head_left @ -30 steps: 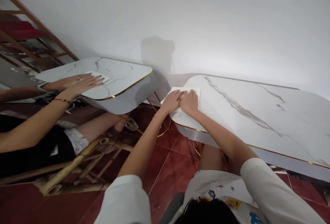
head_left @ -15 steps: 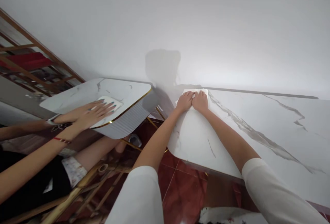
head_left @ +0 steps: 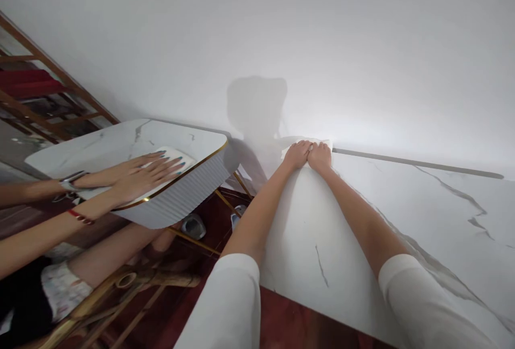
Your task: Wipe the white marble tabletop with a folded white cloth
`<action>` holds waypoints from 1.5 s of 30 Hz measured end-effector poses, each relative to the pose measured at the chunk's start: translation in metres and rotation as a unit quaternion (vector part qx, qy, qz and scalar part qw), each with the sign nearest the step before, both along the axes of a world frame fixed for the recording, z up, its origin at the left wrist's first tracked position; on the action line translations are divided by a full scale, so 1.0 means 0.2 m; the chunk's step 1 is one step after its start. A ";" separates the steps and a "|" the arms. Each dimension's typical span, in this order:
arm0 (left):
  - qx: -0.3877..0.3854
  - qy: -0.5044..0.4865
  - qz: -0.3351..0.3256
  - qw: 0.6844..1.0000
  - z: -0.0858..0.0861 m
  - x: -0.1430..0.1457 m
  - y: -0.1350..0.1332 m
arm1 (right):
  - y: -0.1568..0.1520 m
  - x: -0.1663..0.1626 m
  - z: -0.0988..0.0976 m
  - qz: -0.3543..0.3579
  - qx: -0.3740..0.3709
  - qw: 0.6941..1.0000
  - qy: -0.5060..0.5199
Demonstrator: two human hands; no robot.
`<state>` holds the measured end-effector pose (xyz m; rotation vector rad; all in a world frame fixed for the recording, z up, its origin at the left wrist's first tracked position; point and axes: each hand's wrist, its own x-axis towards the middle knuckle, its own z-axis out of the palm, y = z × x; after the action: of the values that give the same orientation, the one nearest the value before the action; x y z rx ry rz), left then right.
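Note:
A folded white cloth (head_left: 328,144) lies at the far edge of a white marbled tabletop (head_left: 300,225), against the wall. My left hand (head_left: 296,155) presses on its left part, fingers bent close together over it. Side by side with it, my right hand (head_left: 320,157) is closed over the right part, and the two hands touch at the thumbs. Both arms reach straight out, in white sleeves. The middle of the cloth is hidden under my hands.
At left, another person's hands (head_left: 155,171) rest on a white cloth (head_left: 174,157) on a second marbled table (head_left: 197,137) with a gold rim. Below are a bamboo chair (head_left: 161,278) and red floor. A wooden rack (head_left: 48,73) leans at far left. The white wall (head_left: 362,70) bounds the back.
My hands appear slightly farther right in the picture, still on the cloth. The view has shifted, and the second table shows farther left. The other person's hands remain on their cloth.

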<state>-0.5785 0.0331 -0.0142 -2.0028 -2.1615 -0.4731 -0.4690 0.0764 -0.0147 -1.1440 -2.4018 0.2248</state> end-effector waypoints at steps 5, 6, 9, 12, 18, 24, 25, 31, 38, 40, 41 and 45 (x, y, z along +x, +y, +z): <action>0.003 0.000 -0.011 1.000 0.00 0.13 0.03 | 0.03 0.12 0.00 -0.013 -0.008 1.000 0.000; 0.000 0.000 -0.015 1.000 -0.01 0.15 0.03 | 0.03 0.15 0.00 -0.016 -0.008 1.000 -0.001; -0.003 0.003 -0.022 1.000 -0.02 0.20 0.03 | 0.02 0.21 0.00 -0.025 -0.009 1.000 -0.001; 0.002 0.002 -0.035 0.999 -0.02 0.24 0.00 | -0.03 0.26 0.00 -0.042 -0.013 0.999 -0.002; 0.004 0.011 -0.064 0.998 -0.03 0.29 -0.07 | -0.15 0.33 0.01 -0.071 -0.009 0.997 -0.005; -0.007 0.017 -0.079 0.997 -0.04 0.31 -0.22 | -0.33 0.38 0.00 -0.070 -0.005 0.997 0.009; -0.010 0.019 -0.078 0.997 -0.04 0.31 -0.26 | -0.37 0.39 0.00 -0.069 -0.005 0.997 0.013; -0.006 0.036 -0.089 0.995 -0.05 0.33 -0.48 | -0.58 0.42 0.00 -0.062 -0.012 0.998 0.018; -0.007 0.053 -0.083 0.995 -0.05 0.37 -0.82 | -0.90 0.47 0.02 -0.048 0.001 0.999 -0.017; -0.006 0.054 -0.063 0.997 -0.05 0.39 -0.94 | -1.00 0.50 0.02 -0.026 0.011 0.999 -0.027; -0.005 0.054 -0.055 0.997 -0.05 0.40 -0.99 | -1.05 0.51 0.03 -0.015 0.011 0.999 -0.032; -0.001 0.057 -0.026 0.998 -0.06 0.43 -1.20 | -1.23 0.54 0.04 0.019 -0.004 0.998 -0.052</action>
<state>-0.4925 -0.2064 -0.0270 -2.0386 -2.0490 -0.3538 -0.3606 -0.1688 -0.0064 -1.1414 -2.5176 0.1920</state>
